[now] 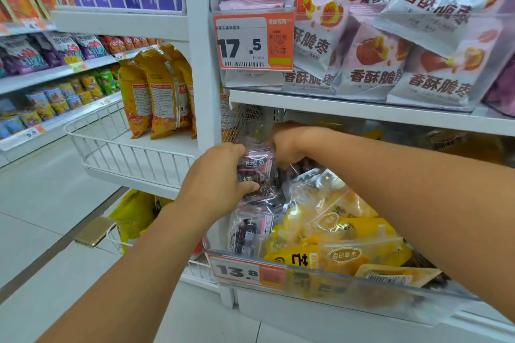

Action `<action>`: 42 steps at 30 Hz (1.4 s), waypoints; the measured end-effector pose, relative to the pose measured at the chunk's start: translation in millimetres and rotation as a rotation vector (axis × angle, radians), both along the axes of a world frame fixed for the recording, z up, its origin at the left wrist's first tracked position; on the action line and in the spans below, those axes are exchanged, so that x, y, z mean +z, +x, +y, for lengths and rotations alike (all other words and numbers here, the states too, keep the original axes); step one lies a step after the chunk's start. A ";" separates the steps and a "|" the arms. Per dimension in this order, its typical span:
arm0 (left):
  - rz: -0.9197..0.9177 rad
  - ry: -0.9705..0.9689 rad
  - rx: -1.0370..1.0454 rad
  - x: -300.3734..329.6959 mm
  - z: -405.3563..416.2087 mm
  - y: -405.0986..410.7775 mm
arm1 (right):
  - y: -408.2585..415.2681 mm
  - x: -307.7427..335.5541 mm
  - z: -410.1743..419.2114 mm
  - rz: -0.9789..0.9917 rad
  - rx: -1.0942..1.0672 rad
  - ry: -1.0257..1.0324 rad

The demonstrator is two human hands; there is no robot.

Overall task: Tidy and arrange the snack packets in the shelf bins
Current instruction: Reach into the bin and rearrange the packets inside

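Both hands work in the lower clear bin (320, 287), approx mid-task by my read. Left hand (220, 178) has its grip around a stack of dark purple packets (257, 175), thumb across the front, held upright at the bin's 9 o'clock side. Right hand (287, 145) reaches deeper at 12 o'clock behind that stack; its fingers are hidden by the packets, so can't tell whether that grip is clenched or released. More purple packets (250, 231) stand below at the bin's front-left corner, looking partly lined up. Left to do, prob.: the yellow packets (342, 234) at 3 o'clock lie jumbled and tilted over each other, w/ some dark ones mixed in near the right edge. Around: price tag (246, 271) on the bin front, pink-and-white packets (373, 64) in the bin above, orange bags (158, 95) in a wire basket (117, 147) at 10 o'clock. The shelf board overhead leaves little room for reaching in.
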State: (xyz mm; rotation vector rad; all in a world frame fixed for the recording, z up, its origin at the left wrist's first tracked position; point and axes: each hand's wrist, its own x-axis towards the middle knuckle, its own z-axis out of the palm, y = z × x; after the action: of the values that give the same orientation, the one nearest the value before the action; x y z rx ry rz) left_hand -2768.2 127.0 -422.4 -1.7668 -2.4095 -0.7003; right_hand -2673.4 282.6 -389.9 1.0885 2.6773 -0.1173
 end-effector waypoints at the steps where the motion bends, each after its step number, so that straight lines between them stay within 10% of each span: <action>1: 0.034 -0.017 0.004 0.5 0.4 0.7 | -1.2 1.5 0.7 -0.007 -0.011 0.002; 18: 0.261 -0.137 -0.019 -4.7 10.4 5.5 | -1.6 -28.0 18.2 0.330 -0.345 0.149; 25: 0.264 -0.174 -0.117 -5.8 6.9 -2.9 | 8.4 -16.6 18.4 0.417 -0.116 0.185; 34: 0.427 -0.110 0.053 -3.5 14.2 10.5 | 2.9 -21.6 26.3 0.916 -0.339 -0.263; 38: 0.469 -0.137 0.076 -1.0 21.4 12.1 | 18.6 -15.4 17.9 0.844 -0.333 -0.753; 42: 0.508 -0.140 0.066 -3.1 22.7 11.1 | 27.0 0.2 -12.0 0.738 -0.329 -0.338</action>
State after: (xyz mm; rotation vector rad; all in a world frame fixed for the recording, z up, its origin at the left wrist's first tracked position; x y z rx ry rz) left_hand -2757.0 149.7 -425.5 -1.6480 -2.1878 -0.0569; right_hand -2646.4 270.6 -389.7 1.5787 2.8439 -1.1942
